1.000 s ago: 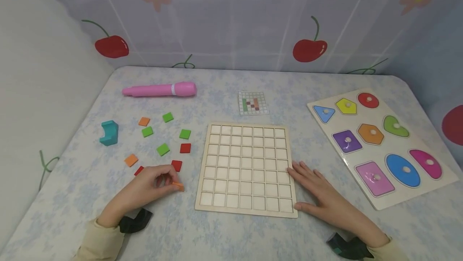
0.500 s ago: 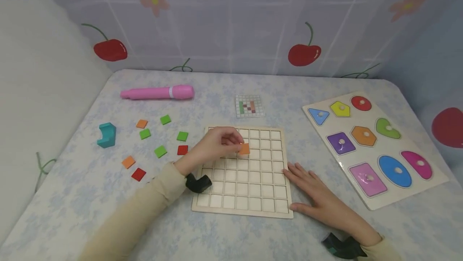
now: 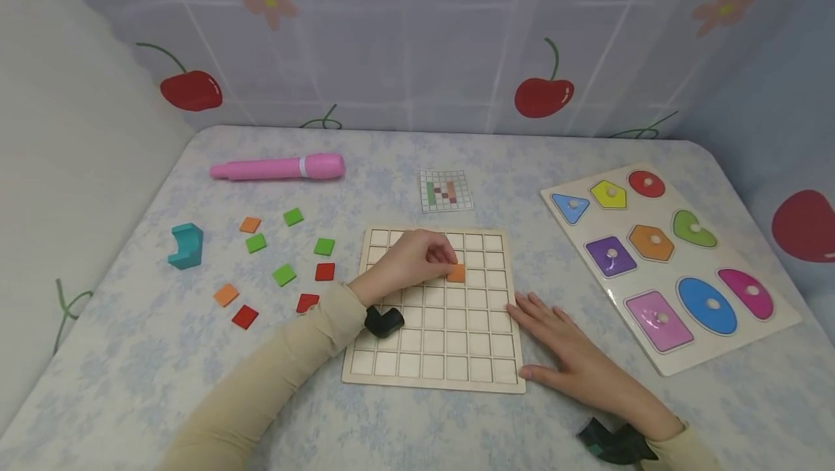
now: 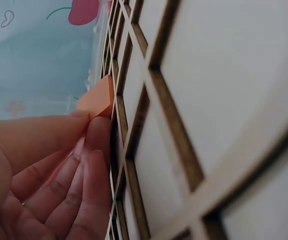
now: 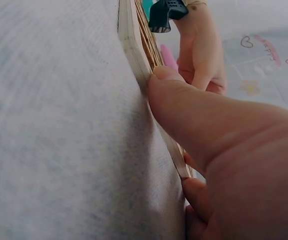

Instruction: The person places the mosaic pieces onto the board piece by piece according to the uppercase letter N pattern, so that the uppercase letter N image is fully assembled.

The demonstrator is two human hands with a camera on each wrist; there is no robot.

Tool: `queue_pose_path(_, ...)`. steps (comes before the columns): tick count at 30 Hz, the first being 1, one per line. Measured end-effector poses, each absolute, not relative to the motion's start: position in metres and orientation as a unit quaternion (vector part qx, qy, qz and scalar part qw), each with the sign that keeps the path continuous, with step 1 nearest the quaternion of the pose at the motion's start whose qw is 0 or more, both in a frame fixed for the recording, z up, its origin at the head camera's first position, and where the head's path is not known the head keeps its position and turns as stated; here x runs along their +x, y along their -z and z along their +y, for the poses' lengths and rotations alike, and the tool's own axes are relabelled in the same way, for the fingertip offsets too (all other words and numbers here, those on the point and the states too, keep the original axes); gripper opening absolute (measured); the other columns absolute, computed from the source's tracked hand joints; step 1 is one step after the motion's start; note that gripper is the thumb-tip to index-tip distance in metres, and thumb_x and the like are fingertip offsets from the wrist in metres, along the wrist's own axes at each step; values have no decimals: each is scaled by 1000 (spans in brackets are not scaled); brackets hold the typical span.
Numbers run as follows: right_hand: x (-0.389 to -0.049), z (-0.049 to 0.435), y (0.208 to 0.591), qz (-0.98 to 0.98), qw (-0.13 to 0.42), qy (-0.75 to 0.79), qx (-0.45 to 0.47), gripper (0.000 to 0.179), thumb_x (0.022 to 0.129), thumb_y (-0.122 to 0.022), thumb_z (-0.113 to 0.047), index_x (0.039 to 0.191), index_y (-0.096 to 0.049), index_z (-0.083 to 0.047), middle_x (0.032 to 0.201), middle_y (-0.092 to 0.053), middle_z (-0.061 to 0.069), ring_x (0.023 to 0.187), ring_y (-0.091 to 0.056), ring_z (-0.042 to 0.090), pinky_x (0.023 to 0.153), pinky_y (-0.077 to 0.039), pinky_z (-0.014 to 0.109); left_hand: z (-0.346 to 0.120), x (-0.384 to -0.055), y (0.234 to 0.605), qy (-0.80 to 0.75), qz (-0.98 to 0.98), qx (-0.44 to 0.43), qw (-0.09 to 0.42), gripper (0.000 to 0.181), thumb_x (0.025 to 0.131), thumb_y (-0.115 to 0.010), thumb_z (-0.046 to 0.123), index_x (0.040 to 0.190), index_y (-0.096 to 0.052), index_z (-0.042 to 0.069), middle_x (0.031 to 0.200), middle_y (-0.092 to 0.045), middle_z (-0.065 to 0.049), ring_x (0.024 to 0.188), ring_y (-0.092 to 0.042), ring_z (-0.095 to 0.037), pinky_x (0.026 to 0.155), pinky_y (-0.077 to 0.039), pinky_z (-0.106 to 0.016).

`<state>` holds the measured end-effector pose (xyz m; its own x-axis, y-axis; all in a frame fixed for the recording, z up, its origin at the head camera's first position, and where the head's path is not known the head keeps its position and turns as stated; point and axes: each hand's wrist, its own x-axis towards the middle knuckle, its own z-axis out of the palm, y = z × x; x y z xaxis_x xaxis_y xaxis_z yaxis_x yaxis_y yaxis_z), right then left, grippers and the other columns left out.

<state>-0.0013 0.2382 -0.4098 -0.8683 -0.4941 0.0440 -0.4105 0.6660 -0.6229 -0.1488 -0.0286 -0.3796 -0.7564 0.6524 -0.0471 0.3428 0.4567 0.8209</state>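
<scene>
My left hand (image 3: 417,259) is over the wooden grid board (image 3: 433,385), pinching a small square orange tile (image 3: 457,273) between thumb and fingertips. In the left wrist view the orange tile (image 4: 97,97) stands tilted, its edge at the board's grid; whether it touches the cell floor is hidden. My right hand (image 3: 577,359) rests at the board's right edge with fingers extended. From the right wrist, its thumb (image 5: 184,105) lies against the board's rim. Behind the board lies a small printed grid card (image 3: 446,191) with green, orange and dark red squares.
Left of the board lie loose green tiles (image 3: 283,274), red tiles (image 3: 245,317) and orange tiles (image 3: 225,295). A teal block (image 3: 187,246) and a pink pen-shaped object (image 3: 280,167) lie farther out. A knobbed shape puzzle (image 3: 613,297) lies at the right.
My left hand has carried the orange tile from the table left of the board rightward onto the upper grid, then slightly farther right. The right hand has stayed at the board's edge.
</scene>
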Motion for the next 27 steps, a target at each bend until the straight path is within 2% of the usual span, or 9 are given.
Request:
queue_pose_path(8,-3,238,409,909,55,322,-260,75,85,-68,-37,147,-31,-18,151,-24,6,139,-13,24,107,2,24,-29,-144,378,-344,869,331,131,4,83,-73,12,83,-69,13,77,-58,7,70,-53,-7,65,-45,-23)
queue_pose_path(14,-2,237,409,908,52,326,-259,75,85,-68,-36,147,-32,-17,151,-24,7,139,-14,26,108,1,26,-46,-147,368,-381,850,336,139,12,85,-70,11,96,-69,8,82,-59,5,73,-54,-10,66,-46,-23)
queue_pose_path(16,-2,237,409,907,51,328,-259,75,85,-69,-36,147,-32,-17,151,-25,7,138,-14,26,108,1,27,-62,-147,359,-413,837,328,143,16,85,-69,9,101,-69,5,84,-61,3,75,-56,-11,68,-48,-25)
queue_pose_path(20,-1,237,409,909,49,325,-258,76,84,-69,-37,147,-32,-17,151,-25,7,138,-15,25,108,0,27,-108,-142,345,-454,829,305,119,21,86,-69,10,105,-67,2,90,-63,0,80,-57,-14,74,-49,-30)
queue_pose_path(27,-2,238,408,912,52,314,-259,76,85,-68,-38,148,-30,-18,151,-25,7,139,-14,24,107,2,23,-196,-117,346,-453,859,208,116,29,87,-69,15,113,-64,3,97,-63,-3,86,-58,-17,79,-49,-30)
